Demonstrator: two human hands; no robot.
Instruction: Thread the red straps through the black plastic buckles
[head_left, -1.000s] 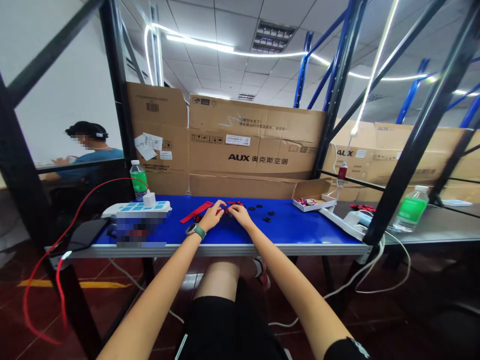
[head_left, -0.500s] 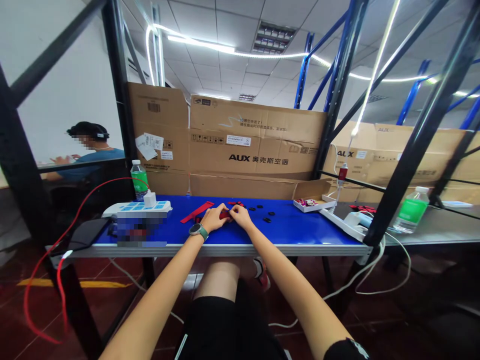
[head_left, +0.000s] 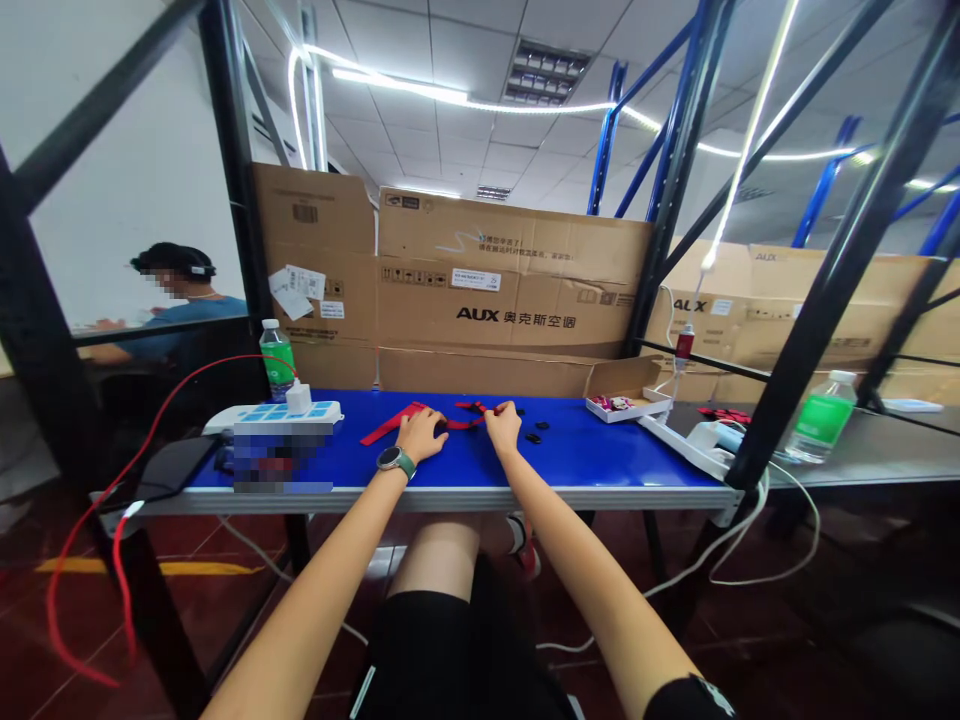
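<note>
My left hand (head_left: 421,436), with a watch on its wrist, rests on the blue tabletop with fingers apart. It lies over the near end of a red fabric strip (head_left: 381,430) that runs out to the left. A red strap (head_left: 466,425) stretches between the hands; whether the left fingers touch it, I cannot tell. My right hand (head_left: 502,427) pinches the strap's right end between thumb and fingers. Several small black pieces lie on the table just right of it, including one dark oval piece (head_left: 533,438). Part of the red material is hidden under the left hand.
A power strip (head_left: 322,411) with a white charger and a green-labelled bottle (head_left: 278,360) stand on the left. At the right back sits an open white box (head_left: 628,408) with small wrapped items. Cardboard (head_left: 517,280) walls the back. A seated person (head_left: 184,300) is at far left.
My hands, close together before, have moved apart. The right hand went right, drawing the red strap out, and the left fingers have spread on the table.
</note>
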